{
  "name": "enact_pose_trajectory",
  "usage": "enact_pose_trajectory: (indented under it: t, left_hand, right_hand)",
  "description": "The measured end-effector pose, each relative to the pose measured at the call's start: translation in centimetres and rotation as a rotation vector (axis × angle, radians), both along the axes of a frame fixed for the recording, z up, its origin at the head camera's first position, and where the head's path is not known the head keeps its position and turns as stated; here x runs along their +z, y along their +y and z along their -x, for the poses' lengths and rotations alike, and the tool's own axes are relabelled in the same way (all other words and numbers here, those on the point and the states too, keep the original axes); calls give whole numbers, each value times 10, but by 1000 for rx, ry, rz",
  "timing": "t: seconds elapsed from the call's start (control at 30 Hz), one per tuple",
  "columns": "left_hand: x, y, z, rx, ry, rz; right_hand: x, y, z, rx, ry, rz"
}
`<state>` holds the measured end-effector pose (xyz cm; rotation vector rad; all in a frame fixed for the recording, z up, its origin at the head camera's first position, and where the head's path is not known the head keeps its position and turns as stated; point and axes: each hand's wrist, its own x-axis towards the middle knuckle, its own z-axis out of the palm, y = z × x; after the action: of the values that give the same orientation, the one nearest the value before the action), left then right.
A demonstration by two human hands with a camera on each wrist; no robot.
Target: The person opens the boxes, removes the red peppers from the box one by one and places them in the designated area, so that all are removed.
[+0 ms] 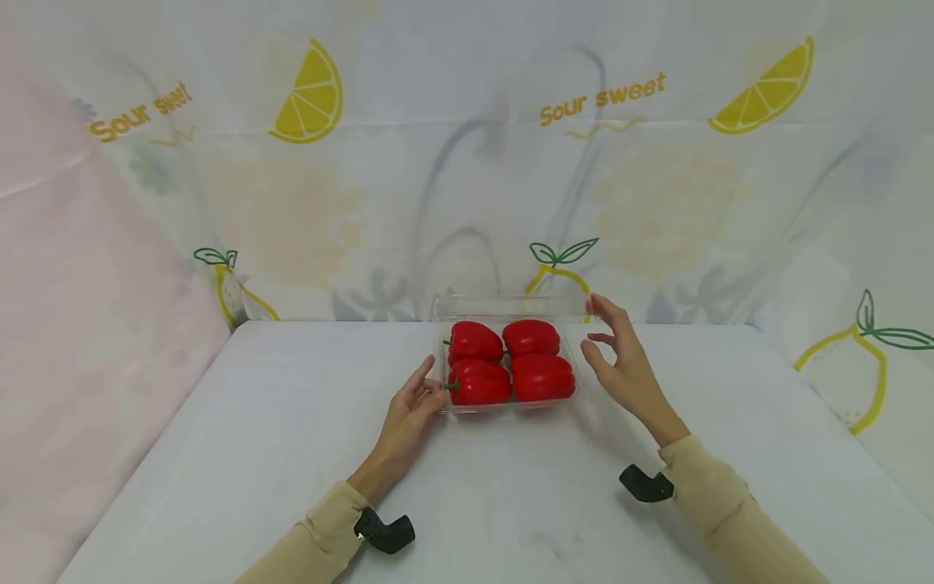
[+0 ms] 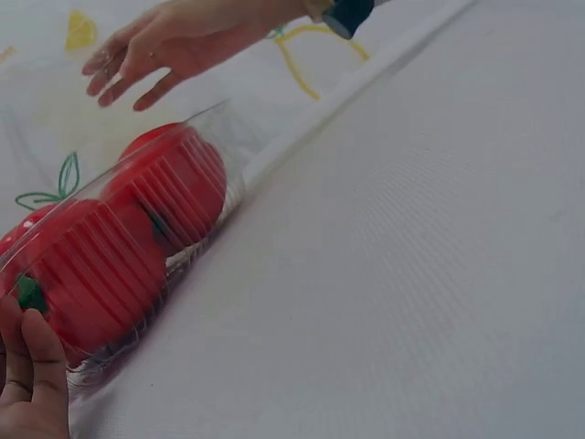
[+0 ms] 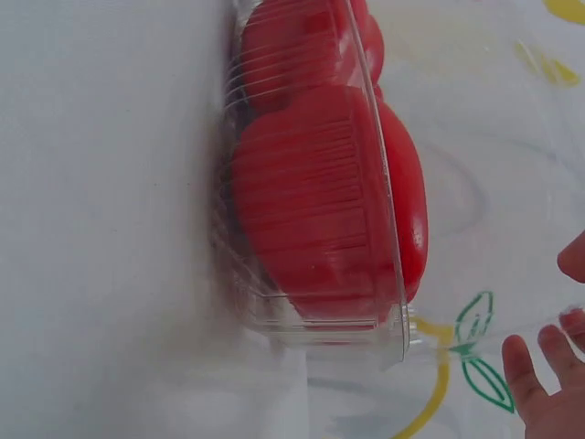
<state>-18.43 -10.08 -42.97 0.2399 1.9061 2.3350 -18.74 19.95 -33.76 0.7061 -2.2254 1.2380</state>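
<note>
A clear plastic clamshell box point(image 1: 503, 408) sits on the table with several red bell peppers point(image 1: 543, 376) inside it, some with green stems. Its transparent lid point(image 1: 511, 307) stands raised along the back. At the box's left front corner my left hand point(image 1: 409, 414) holds the rim; its fingertips also show beside a pepper point(image 2: 91, 274) in the left wrist view. My right hand point(image 1: 627, 373) is at the lid's right end, index fingertip at the edge, thumb spread apart from it. In the right wrist view, fingers point(image 3: 553, 366) appear near the lid's edge.
A white-covered table point(image 1: 292, 454) lies under the box. Behind it hangs a pale cloth point(image 1: 438, 178) printed with lemons and lettering, and pinkish cloth point(image 1: 87, 308) hangs at the left. Black curved pieces point(image 1: 387, 533) are fixed at both wrists.
</note>
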Motion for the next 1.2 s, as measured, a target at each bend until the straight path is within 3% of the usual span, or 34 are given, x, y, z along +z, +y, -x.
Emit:
enact_pose_trajectory:
  t: [0.13,0.33,0.47,0.67,0.8,1.2]
  left_hand:
    - [-1,-1,0,-24,-28,-46]
    - [-2,-1,-1,-23,-33,-51]
    - [-2,0,-2,-13,-36,-39]
    - [-2,2,-2,-29,-36,-39]
    - [-1,3,0,-48,-18,-42]
    - [-2,-2,1,-53,-30,-53]
  right_hand:
    - [-2,3,11,10,-64,37]
    - [-15,12,37,52,-102,62]
    - [-14,15,48,87,-179,65]
    - [-8,18,59,70,-370,27]
    - [-6,20,64,100,-455,21]
    - [-17,19,79,90,-681,-110]
